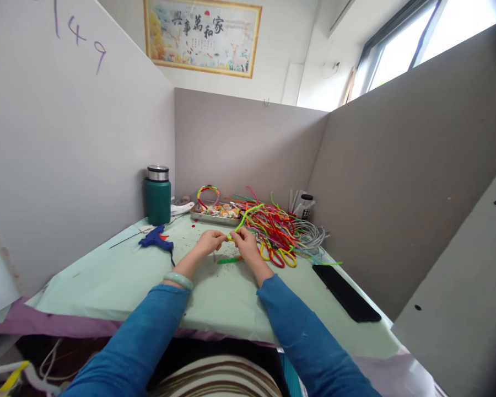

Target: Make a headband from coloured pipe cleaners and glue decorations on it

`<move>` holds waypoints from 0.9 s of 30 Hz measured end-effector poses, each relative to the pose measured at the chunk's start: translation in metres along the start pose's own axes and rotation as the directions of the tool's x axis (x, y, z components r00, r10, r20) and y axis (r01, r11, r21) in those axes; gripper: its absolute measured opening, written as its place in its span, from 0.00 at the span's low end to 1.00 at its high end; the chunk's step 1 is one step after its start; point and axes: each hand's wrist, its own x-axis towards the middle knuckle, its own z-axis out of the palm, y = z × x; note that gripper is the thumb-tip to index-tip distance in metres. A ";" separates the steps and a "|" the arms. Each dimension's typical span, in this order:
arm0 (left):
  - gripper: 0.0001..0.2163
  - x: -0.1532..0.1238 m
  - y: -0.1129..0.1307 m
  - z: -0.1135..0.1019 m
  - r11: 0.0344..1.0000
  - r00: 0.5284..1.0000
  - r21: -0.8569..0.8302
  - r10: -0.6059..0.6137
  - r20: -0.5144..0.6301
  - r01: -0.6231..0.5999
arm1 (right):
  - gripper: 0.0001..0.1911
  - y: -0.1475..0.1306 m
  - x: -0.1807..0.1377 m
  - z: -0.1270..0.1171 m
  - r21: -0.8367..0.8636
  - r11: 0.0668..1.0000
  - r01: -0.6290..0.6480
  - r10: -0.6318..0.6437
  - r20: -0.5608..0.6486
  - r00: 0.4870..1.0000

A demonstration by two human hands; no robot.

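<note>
Bright window (400, 52) daylight; wide-angle bending at edges.

Materials as I read them from the head camera. Table cover (107, 281): thin, matt, pale green sheet, paper-like. Pipe cleaners (273, 226): fuzzy, matt pile in mixed colours. Flask (157, 196): matt green body, glossy metal cap. Glue gun (155, 238): smooth blue plastic. Tray (215, 218): dull metal. Bangle (178, 280): smooth, glossy, stone-like. Sleeves (144, 336): blue woven cloth. Partition walls (240, 143): matt grey board. Black slab (347, 292): smooth, slightly glossy.
</note>
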 end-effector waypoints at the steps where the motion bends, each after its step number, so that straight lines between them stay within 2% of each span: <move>1: 0.18 0.001 -0.001 0.000 0.999 0.999 -0.015 0.028 -0.021 -0.029 | 0.11 -0.001 0.001 -0.001 -0.017 1.000 0.019 -0.019 -0.019 1.000; 4: 0.17 0.002 -0.003 0.000 0.996 0.994 0.012 0.084 -0.075 -0.083 | 0.10 0.000 0.003 -0.003 -0.021 1.000 0.004 -0.005 -0.058 0.998; 7: 0.15 0.002 -0.003 0.000 0.992 0.991 0.093 0.090 -0.096 -0.081 | 0.10 0.005 0.005 -0.004 0.021 0.999 -0.048 0.050 -0.073 0.996; 12: 0.14 0.001 -0.001 0.002 0.985 0.986 0.133 0.122 -0.111 -0.107 | 0.11 0.009 0.005 -0.001 0.125 0.983 -0.131 0.142 -0.080 0.987; 15: 0.14 0.001 -0.001 0.002 0.978 0.989 0.184 0.118 -0.092 -0.100 | 0.12 0.000 0.001 0.000 0.191 0.968 -0.162 0.171 -0.035 0.985; 18: 0.13 0.001 -0.002 0.000 0.977 0.992 0.211 0.062 -0.112 -0.037 | 0.13 -0.010 -0.003 0.001 0.211 0.961 -0.178 0.162 0.092 0.982; 20: 0.12 0.001 -0.002 -0.002 0.981 0.988 0.193 0.028 -0.150 0.002 | 0.13 -0.013 -0.005 0.001 0.222 0.953 -0.208 0.168 0.188 0.968; 22: 0.12 0.001 -0.001 -0.003 0.991 0.980 0.131 0.011 -0.198 0.016 | 0.13 -0.012 -0.004 0.001 0.248 0.935 -0.252 0.197 0.228 0.954; 25: 0.12 0.000 0.002 -0.003 1.000 0.973 -0.025 0.012 -0.230 -0.018 | 0.13 -0.003 -0.001 0.000 0.269 0.916 -0.298 0.261 0.163 0.951; 27: 0.13 -0.002 0.005 -0.002 0.991 0.984 -0.124 0.023 -0.175 -0.046 | 0.13 0.003 0.001 0.000 0.270 0.911 -0.312 0.298 0.094 0.950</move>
